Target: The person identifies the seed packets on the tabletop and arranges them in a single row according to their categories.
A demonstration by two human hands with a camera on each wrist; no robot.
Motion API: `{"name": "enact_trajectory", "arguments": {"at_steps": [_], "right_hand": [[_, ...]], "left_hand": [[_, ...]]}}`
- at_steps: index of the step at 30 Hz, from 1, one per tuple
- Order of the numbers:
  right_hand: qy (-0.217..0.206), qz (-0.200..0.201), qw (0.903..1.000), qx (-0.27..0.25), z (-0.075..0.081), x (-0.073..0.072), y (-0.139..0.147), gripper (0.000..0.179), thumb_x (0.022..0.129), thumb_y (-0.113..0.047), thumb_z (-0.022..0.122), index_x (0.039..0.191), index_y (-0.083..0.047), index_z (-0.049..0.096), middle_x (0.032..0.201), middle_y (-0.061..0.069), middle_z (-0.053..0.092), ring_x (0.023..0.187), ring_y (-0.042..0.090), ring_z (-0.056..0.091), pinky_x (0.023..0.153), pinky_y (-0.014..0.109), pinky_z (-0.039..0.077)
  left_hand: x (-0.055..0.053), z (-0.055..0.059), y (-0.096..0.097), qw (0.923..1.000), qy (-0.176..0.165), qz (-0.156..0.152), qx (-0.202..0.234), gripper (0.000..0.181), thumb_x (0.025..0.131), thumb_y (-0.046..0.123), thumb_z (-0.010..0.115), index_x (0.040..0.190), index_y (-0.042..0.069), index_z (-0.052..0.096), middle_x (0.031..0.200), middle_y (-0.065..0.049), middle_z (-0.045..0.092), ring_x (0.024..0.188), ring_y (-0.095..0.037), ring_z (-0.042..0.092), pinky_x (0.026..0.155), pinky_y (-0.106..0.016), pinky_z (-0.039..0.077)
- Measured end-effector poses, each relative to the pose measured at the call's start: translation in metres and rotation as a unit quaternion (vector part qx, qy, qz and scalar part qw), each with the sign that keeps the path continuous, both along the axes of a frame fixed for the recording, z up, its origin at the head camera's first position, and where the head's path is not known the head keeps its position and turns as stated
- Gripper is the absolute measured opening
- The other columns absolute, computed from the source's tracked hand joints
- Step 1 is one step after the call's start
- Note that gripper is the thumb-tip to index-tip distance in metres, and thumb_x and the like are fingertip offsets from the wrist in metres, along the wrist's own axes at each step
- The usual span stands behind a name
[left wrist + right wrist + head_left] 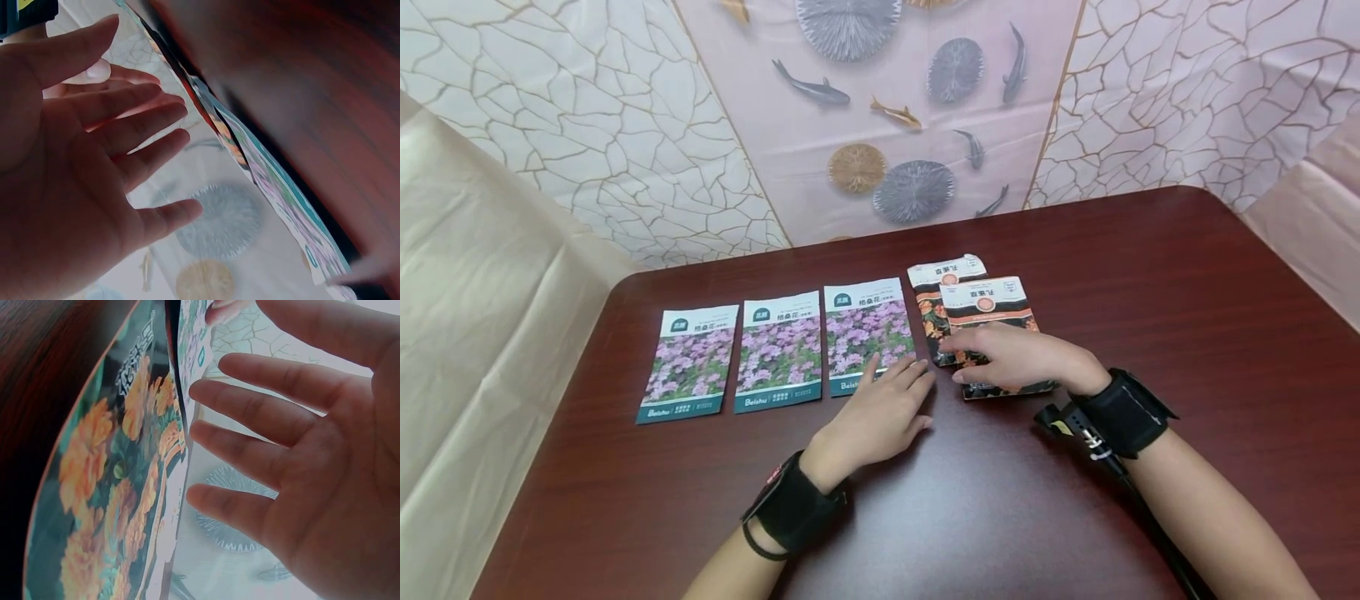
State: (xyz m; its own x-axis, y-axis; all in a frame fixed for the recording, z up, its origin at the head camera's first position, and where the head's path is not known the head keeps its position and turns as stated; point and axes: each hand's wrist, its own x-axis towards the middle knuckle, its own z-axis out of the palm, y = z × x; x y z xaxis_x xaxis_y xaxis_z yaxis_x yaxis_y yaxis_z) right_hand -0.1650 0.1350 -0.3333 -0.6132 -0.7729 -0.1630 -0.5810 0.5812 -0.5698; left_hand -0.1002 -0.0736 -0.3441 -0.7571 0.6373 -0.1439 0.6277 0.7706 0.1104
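Note:
Three seed packets with purple flowers lie side by side: the left packet (pixel 688 367), the middle packet (pixel 778 354) and the right packet (pixel 865 325). My left hand (pixel 876 417), fingers spread, overlaps the lower edge of the right one in the head view. Farther right are two packets with orange flowers; the front orange packet (pixel 996 304) overlaps the rear orange packet (pixel 930 308). Over the front one is my right hand (pixel 1018 354), its thumb and fingers apart. In the right wrist view its fingers (pixel 244 450) are extended beside the orange-flower print, holding nothing.
The packets lie on a dark red-brown table (pixel 625 492) with a rounded far corner. A patterned cloth (pixel 865 108) hangs behind it, and pale cloth (pixel 482 333) borders the left side. A black cable (pixel 1142 508) runs along the right forearm from the black wrist strap (pixel 1123 412).

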Motion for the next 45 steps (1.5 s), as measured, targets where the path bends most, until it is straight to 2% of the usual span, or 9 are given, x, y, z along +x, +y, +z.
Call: {"name": "enact_trajectory", "arguments": {"at_steps": [6, 9, 17, 22, 29, 30, 34, 37, 45], "right_hand": [[0.008, 0.003, 0.9999, 0.011, 0.005, 0.001, 0.000, 0.045, 0.091, -0.017, 0.057, 0.129, 0.005, 0.046, 0.124, 0.017, 0.054, 0.069, 0.009, 0.059, 0.083, 0.037, 0.044], [-0.007, -0.004, 0.9999, 0.013, 0.006, 0.002, 0.000, 0.047, 0.091, -0.015, 0.056, 0.130, 0.008, 0.043, 0.119, 0.018, 0.056, 0.046, 0.006, 0.051, 0.079, 0.034, 0.045], [0.004, -0.021, 0.9986, 0.049, 0.004, 0.001, -0.003, 0.053, 0.091, -0.017, 0.055, 0.131, 0.014, 0.037, 0.125, 0.027, 0.049, 0.073, 0.009, 0.057, 0.086, 0.041, 0.043], [-0.015, -0.032, 0.9962, 0.080, 0.004, 0.001, -0.005, 0.057, 0.093, -0.020, 0.053, 0.133, 0.015, 0.033, 0.124, 0.033, 0.046, 0.049, 0.011, 0.054, 0.078, 0.036, 0.045], [-0.015, -0.040, 0.9948, 0.092, 0.003, 0.000, -0.002, 0.056, 0.093, -0.022, 0.053, 0.133, 0.013, 0.035, 0.130, 0.032, 0.042, 0.060, 0.012, 0.057, 0.081, 0.038, 0.043], [-0.019, -0.042, 0.9948, 0.091, 0.003, 0.000, -0.001, 0.056, 0.093, -0.021, 0.053, 0.133, 0.013, 0.035, 0.129, 0.032, 0.043, 0.053, 0.009, 0.053, 0.079, 0.037, 0.043], [-0.046, -0.055, 0.9935, 0.088, 0.004, -0.003, 0.004, 0.057, 0.093, -0.021, 0.052, 0.135, 0.012, 0.032, 0.082, 0.019, 0.064, 0.045, 0.011, 0.050, 0.068, 0.031, 0.046], [-0.080, -0.069, 0.9908, 0.085, 0.006, -0.006, 0.010, 0.058, 0.094, -0.021, 0.051, 0.137, 0.011, 0.029, 0.049, 0.001, 0.048, 0.037, 0.015, 0.048, 0.059, 0.026, 0.047], [-0.096, -0.097, 0.9856, 0.100, 0.009, -0.014, 0.029, 0.058, 0.095, -0.022, 0.049, 0.136, 0.013, 0.027, 0.046, -0.005, 0.035, 0.033, 0.009, 0.035, 0.050, 0.028, 0.043]], "left_hand": [[-0.007, -0.002, 0.014, 0.9998, 0.002, 0.013, -0.017, 0.056, 0.093, 0.037, 0.051, 0.139, 0.007, 0.038, 0.144, -0.009, 0.032, 0.135, -0.023, 0.022, 0.106, -0.054, 0.012], [-0.010, -0.004, 0.020, 0.9994, -0.010, 0.018, -0.027, 0.058, 0.093, 0.038, 0.050, 0.140, 0.008, 0.036, 0.146, -0.009, 0.029, 0.136, -0.023, 0.020, 0.106, -0.054, 0.011], [-0.016, -0.008, 0.031, 0.9971, -0.043, 0.022, -0.060, 0.060, 0.095, 0.040, 0.044, 0.144, 0.011, 0.028, 0.150, -0.005, 0.018, 0.137, -0.018, 0.013, 0.107, -0.053, 0.004], [-0.017, -0.009, 0.032, 0.9957, -0.054, 0.020, -0.072, 0.061, 0.095, 0.042, 0.044, 0.144, 0.012, 0.027, 0.150, -0.005, 0.015, 0.137, -0.017, 0.011, 0.107, -0.053, 0.002], [-0.016, -0.009, 0.031, 0.9946, -0.061, 0.012, -0.083, 0.061, 0.095, 0.042, 0.043, 0.145, 0.012, 0.026, 0.151, -0.005, 0.013, 0.137, -0.018, 0.011, 0.107, -0.054, 0.002], [-0.016, -0.009, 0.031, 0.9945, -0.061, 0.012, -0.084, 0.061, 0.095, 0.042, 0.044, 0.144, 0.012, 0.027, 0.151, -0.005, 0.013, 0.137, -0.018, 0.011, 0.107, -0.053, 0.002], [-0.015, -0.009, 0.032, 0.9942, -0.062, 0.014, -0.087, 0.061, 0.095, 0.042, 0.044, 0.144, 0.011, 0.027, 0.151, -0.006, 0.013, 0.137, -0.018, 0.011, 0.107, -0.053, 0.002], [-0.014, -0.009, 0.032, 0.9935, -0.068, 0.018, -0.090, 0.061, 0.095, 0.042, 0.043, 0.144, 0.011, 0.026, 0.151, -0.006, 0.012, 0.138, -0.018, 0.010, 0.107, -0.053, 0.001], [-0.014, -0.009, 0.033, 0.9922, -0.075, 0.023, -0.096, 0.061, 0.095, 0.042, 0.042, 0.145, 0.011, 0.024, 0.151, -0.005, 0.009, 0.138, -0.018, 0.008, 0.107, -0.052, -0.001]]}}
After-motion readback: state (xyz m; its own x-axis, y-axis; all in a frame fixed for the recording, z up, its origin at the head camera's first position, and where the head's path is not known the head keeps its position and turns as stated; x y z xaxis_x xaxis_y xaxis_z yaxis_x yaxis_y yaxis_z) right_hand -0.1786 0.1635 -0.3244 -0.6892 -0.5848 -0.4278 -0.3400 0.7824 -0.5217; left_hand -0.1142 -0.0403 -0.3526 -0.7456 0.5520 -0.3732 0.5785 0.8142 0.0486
